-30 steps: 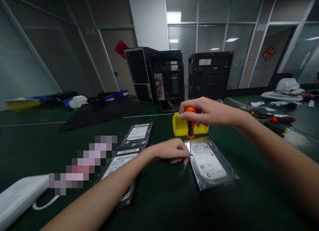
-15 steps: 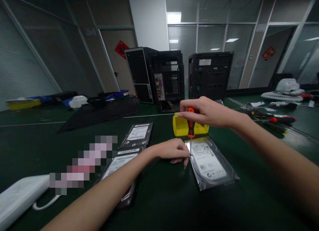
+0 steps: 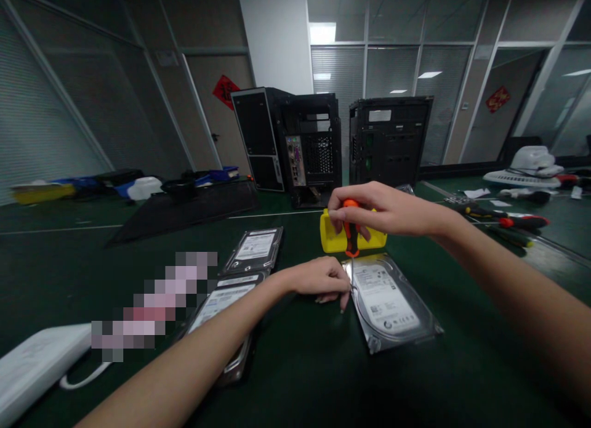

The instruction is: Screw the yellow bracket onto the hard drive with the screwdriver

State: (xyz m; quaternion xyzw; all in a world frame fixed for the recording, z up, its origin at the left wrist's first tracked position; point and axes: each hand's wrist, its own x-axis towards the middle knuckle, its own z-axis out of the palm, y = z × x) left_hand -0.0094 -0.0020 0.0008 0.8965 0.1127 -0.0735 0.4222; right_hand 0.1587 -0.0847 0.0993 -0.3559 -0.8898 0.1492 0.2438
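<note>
My right hand (image 3: 378, 209) is closed around the orange and black handle of a screwdriver (image 3: 352, 237), which it holds upright. The thin shaft points down at the left edge of a silver hard drive (image 3: 388, 305) with a white label, lying flat on the table. Beside the shaft's tip, my left hand (image 3: 325, 279) rests at that same edge with its fingers curled together. What those fingers hold, if anything, is hidden. Just behind the drive sits a yellow plastic box (image 3: 378, 238), partly covered by my right hand.
Two more hard drives (image 3: 256, 246) lie left of my left hand, one partly under my forearm. Black computer cases (image 3: 258, 138) stand at the back. Pliers (image 3: 521, 220) and other tools lie to the right. A white device (image 3: 46, 360) and a blurred-out patch are at lower left.
The screwdriver handle and my right hand have shifted slightly to the left, and the right fingers have changed position on the handle. My left hand and the drive look the same.
</note>
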